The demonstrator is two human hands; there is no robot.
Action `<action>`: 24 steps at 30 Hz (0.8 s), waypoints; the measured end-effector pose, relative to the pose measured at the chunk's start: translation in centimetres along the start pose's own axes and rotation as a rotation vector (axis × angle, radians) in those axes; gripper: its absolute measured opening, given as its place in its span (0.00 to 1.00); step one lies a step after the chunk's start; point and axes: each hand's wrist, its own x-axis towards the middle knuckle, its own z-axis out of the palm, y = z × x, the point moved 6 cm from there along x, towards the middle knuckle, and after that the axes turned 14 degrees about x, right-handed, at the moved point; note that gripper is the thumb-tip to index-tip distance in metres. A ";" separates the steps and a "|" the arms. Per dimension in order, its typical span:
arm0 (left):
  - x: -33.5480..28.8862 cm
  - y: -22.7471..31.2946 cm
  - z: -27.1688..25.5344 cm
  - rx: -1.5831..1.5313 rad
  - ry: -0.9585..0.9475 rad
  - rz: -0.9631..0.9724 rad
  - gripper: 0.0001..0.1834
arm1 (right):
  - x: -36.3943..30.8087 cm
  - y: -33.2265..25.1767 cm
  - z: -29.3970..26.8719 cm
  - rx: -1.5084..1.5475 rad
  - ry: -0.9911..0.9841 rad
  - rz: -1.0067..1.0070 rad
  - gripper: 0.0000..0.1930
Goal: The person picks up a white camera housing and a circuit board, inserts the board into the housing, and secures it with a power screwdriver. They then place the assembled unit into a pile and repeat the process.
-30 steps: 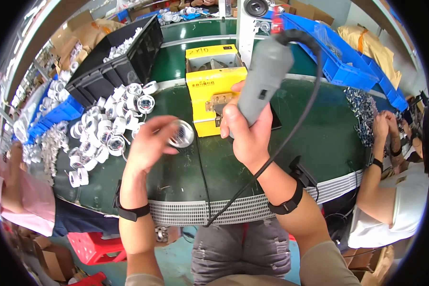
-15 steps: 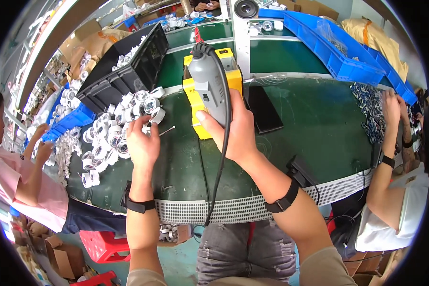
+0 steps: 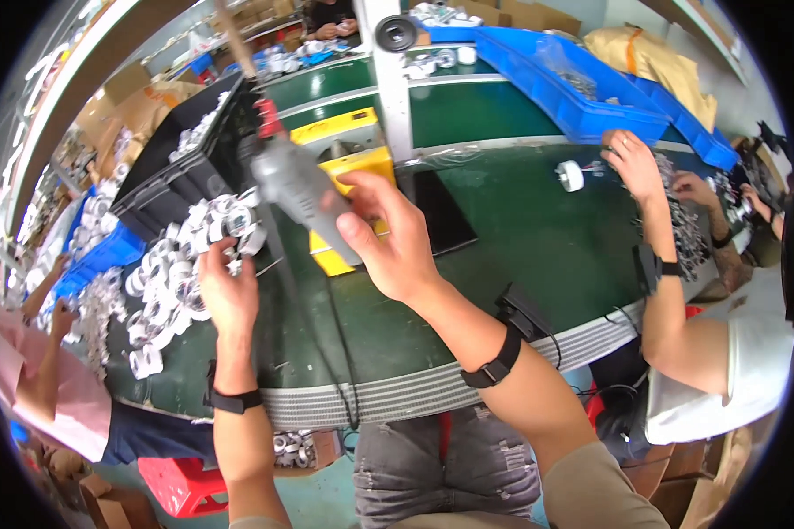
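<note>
My right hand (image 3: 393, 236) has its fingers spread, just to the right of a grey corded electric screwdriver (image 3: 304, 192). The screwdriver is tilted and motion-blurred, hanging below a red fitting (image 3: 269, 117). My left hand (image 3: 228, 295) is at the right edge of a heap of white round housings (image 3: 172, 273). Its thumb and fingers are curled around a small white part (image 3: 235, 264), mostly hidden by the hand. A thin white-tipped wire (image 3: 271, 265) sticks out beside the fingers. Behind my right hand stands a yellow box-shaped fixture (image 3: 362, 163).
A black flat device (image 3: 441, 212) lies right of the fixture. Back left is a black crate (image 3: 163, 167); back right, a blue bin (image 3: 565, 88). A co-worker's hand (image 3: 635, 167) is by a white part (image 3: 570, 175) on the right. Another person sits left.
My right hand has opened off the screwdriver, which has swung left and tilted. The view has shifted. A white part now lies by the right co-worker's hand.
</note>
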 end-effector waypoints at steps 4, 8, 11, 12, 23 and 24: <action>-0.1 -2.3 0.2 -0.140 0.259 0.248 0.09 | 2.5 -1.9 -6.1 -0.587 0.328 -0.189 0.16; -1.8 3.9 -0.1 -0.274 0.063 0.364 0.07 | 3.5 -1.4 -20.7 -1.350 0.531 -0.280 0.21; -2.6 6.1 -0.8 -0.387 -0.199 0.420 0.08 | 1.6 1.1 -28.3 -1.462 0.541 0.003 0.28; -2.8 6.3 -0.9 -0.393 -0.192 0.409 0.08 | 0.5 2.8 -29.9 -1.275 0.446 0.198 0.29; -9.3 10.1 0.4 -1.368 -1.338 0.262 0.24 | -0.4 -4.5 -4.9 -0.349 -0.263 -0.127 0.21; -9.6 10.7 0.6 -1.597 -1.416 0.201 0.31 | -1.4 -5.5 -2.6 -0.335 -0.358 -0.183 0.21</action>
